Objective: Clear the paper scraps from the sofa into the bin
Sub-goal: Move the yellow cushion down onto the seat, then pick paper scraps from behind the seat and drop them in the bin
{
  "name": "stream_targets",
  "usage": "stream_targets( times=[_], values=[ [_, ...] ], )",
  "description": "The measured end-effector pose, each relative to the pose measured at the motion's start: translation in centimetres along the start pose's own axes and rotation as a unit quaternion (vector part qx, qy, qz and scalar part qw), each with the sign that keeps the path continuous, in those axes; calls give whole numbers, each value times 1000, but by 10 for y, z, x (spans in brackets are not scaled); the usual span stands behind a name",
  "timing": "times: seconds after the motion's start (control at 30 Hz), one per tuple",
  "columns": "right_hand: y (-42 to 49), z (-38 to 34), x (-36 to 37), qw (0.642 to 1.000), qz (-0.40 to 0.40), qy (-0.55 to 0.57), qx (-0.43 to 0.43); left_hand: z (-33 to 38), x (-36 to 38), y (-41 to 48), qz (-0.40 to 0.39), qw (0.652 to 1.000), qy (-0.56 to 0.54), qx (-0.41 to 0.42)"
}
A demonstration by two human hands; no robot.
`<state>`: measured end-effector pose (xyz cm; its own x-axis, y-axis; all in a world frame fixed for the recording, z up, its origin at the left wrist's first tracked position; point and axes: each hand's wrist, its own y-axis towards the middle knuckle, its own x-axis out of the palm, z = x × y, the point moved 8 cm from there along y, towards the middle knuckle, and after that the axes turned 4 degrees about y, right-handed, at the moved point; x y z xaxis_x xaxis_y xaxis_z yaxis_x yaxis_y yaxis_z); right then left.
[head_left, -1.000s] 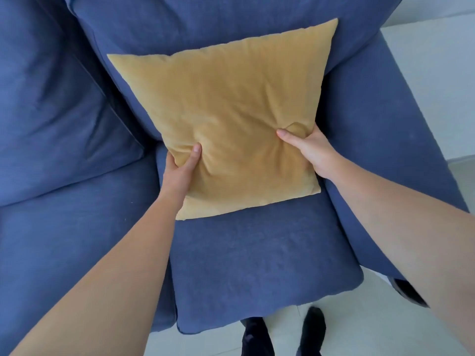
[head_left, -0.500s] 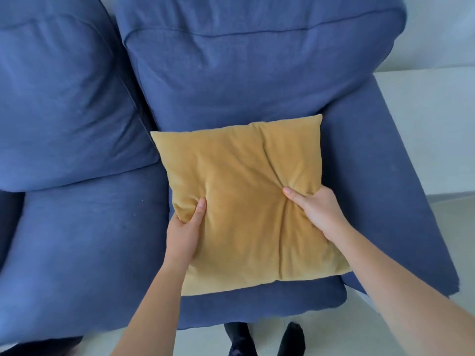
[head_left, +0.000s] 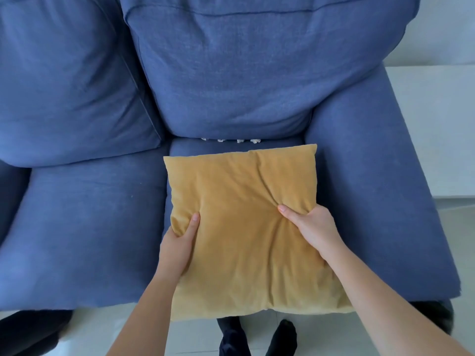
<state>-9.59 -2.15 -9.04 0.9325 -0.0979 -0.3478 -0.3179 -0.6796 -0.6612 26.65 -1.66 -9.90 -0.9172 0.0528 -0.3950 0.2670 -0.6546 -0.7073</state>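
Note:
A mustard-yellow cushion (head_left: 246, 227) is held over the right seat of a blue sofa (head_left: 84, 222). My left hand (head_left: 180, 242) grips its left edge, thumb on top. My right hand (head_left: 312, 227) pinches its right side, bunching the fabric. Behind the cushion's far edge, several small white paper scraps (head_left: 231, 140) lie in a row in the crease between the seat and the back cushion (head_left: 244, 73). No bin is in view.
The sofa's right armrest (head_left: 372, 188) runs beside the cushion. A white surface (head_left: 437, 124) stands to the right of it. Pale floor tiles and my two dark-socked feet (head_left: 257, 337) show below the seat edge.
Both hands have pulled the yellow cushion away from the back cushion toward me and down over the seat's front edge. The white scraps in the seat crease have come into sight.

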Motion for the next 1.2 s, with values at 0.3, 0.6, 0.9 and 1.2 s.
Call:
stream_targets(
  times=[0.3,0.6,0.9,1.2],
  values=[
    [1,41,-2,992,-33,-80,95,-32,10,0,10,995,89,-49],
    [13,-72,-20,966,131,-182,-129,40,-14,13,149,986,47,60],
    [125,-130,88,996,35,-22,-83,142,-6,155,108,980,118,116],
    [223,-128,202,984,1,167,59,154,21,286,54,989,116,79]
  ],
)
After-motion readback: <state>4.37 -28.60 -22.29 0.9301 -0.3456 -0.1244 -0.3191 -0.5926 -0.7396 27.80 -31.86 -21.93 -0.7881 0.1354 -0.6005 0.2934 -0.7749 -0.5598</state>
